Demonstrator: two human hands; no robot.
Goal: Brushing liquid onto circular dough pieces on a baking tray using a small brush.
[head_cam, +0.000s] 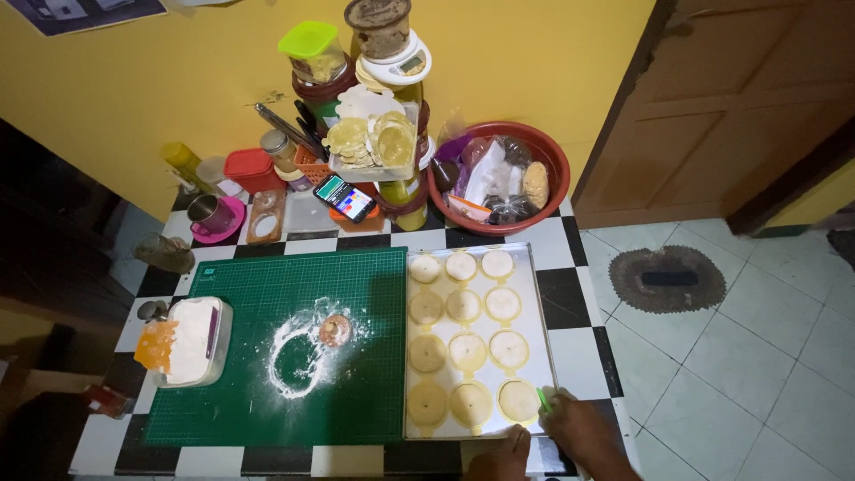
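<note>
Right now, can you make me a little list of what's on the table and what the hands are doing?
Tray: metal tray with twelve round dough discs in rows
Right hand: right hand at the tray's near right corner, a small green tool at its fingers
Left hand: left hand at the tray's near edge, holding nothing visible
Mat: green cutting mat with a ring of flour
Left of mat: tub of flour
Back: red bowl of bags, phone

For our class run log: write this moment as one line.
left hand: on tray edge | right hand: small green tool | tray: twelve dough rounds
</note>
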